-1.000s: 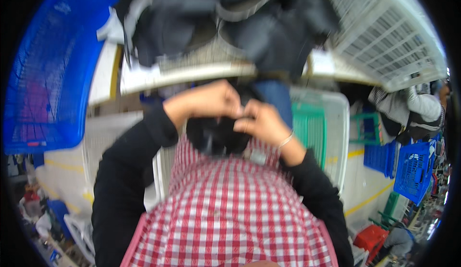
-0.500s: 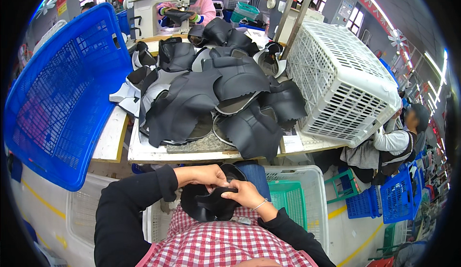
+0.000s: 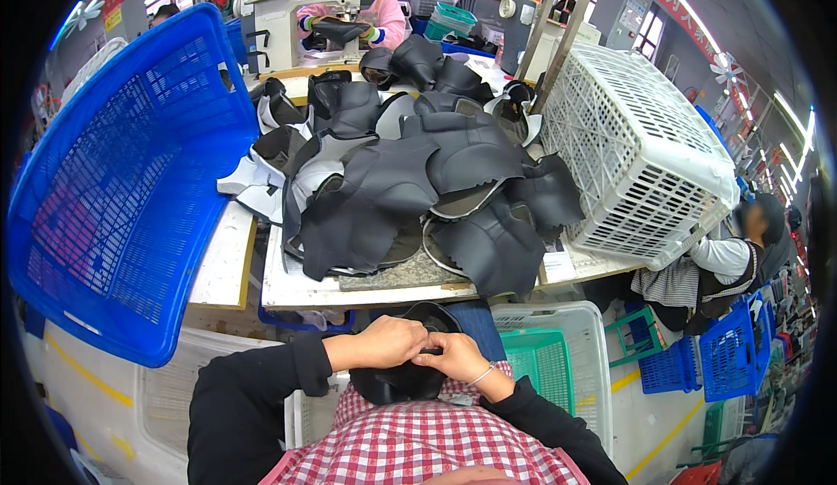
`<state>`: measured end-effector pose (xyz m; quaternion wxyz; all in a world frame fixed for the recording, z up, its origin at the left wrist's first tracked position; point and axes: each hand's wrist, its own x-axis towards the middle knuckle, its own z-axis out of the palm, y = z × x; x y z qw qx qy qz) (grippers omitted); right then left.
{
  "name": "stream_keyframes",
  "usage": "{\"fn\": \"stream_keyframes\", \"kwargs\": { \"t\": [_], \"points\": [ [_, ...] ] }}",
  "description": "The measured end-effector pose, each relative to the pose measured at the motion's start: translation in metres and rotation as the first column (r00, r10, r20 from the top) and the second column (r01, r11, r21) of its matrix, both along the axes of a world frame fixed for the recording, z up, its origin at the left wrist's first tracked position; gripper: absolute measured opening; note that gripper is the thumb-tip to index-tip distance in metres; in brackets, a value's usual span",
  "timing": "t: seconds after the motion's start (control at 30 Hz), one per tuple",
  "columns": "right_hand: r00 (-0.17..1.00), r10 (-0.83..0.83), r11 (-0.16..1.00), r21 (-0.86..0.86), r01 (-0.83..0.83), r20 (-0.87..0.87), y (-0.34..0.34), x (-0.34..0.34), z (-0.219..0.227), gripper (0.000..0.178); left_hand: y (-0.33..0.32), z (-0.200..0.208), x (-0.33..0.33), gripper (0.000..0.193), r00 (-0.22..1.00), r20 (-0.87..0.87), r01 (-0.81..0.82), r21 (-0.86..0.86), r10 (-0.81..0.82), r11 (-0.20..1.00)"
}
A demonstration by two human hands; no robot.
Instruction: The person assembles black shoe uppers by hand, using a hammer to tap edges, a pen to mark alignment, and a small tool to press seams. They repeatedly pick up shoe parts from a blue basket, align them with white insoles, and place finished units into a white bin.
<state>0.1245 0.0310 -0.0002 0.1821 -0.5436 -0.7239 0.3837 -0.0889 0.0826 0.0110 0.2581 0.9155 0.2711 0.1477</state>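
In my lap lies a black shoe upper (image 3: 397, 387), its curved edge raised between my two hands. My left hand (image 3: 381, 344) is closed, thumb and fingers pinching that edge. Right beside it, my right hand (image 3: 453, 356) also pinches the edge, its fingertips nearly meeting the left ones. What exactly lies under the fingertips is hidden. On the white table (image 3: 288, 280) in front, a pile of black shoe uppers (image 3: 471, 158) spreads out, some showing grey or white lining.
A blue basket (image 3: 196, 171) leans at the table's left. On its right side rests a white crate (image 3: 641, 149). Below stands a white bin (image 3: 593, 337) holding a green basket (image 3: 545, 354). Across the table a person works at a sewing machine (image 3: 309, 10); another person (image 3: 728, 258) sits at right.
My hands have drawn closer together along the upper's edge, and the pale lining between them is now covered. The whole view has shifted slightly, so the table appears further right.
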Motion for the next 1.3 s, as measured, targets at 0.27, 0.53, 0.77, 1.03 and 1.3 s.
{"fn": "stream_keyframes", "kwargs": {
  "t": [0.27, 0.53, 0.77, 1.03, 1.3],
  "points": [
    [0.989, 0.116, 0.979, 0.158, -0.130, 0.090, 0.006, -0.021, 0.005, 0.044, 0.022, 0.001, -0.027, 0.019, 0.999, 0.022, -0.023, -0.631, 0.048, 0.775],
    [0.991, 0.126, 0.981, 0.154, -0.119, -0.040, 0.005, -0.013, 0.006, 0.042, 0.026, 0.009, -0.032, 0.020, 0.998, -0.040, -0.009, -0.806, -0.039, 0.592],
    [0.992, 0.115, 0.979, 0.173, -0.104, -0.051, -0.002, 0.008, 0.003, 0.041, 0.010, 0.023, 0.000, 0.014, 0.985, -0.089, 0.117, -0.284, -0.148, 0.952],
    [0.991, 0.071, 0.997, 0.030, -0.068, -0.114, 0.005, 0.042, -0.003, 0.038, 0.008, 0.024, 0.034, 0.015, 0.994, -0.067, 0.069, -0.236, -0.087, 0.969],
    [0.986, 0.154, 0.971, 0.193, -0.138, -0.071, -0.008, 0.072, -0.011, 0.031, -0.032, 0.038, 0.084, 0.011, 0.982, -0.178, 0.109, 0.246, -0.066, 0.963]
  ]
}}
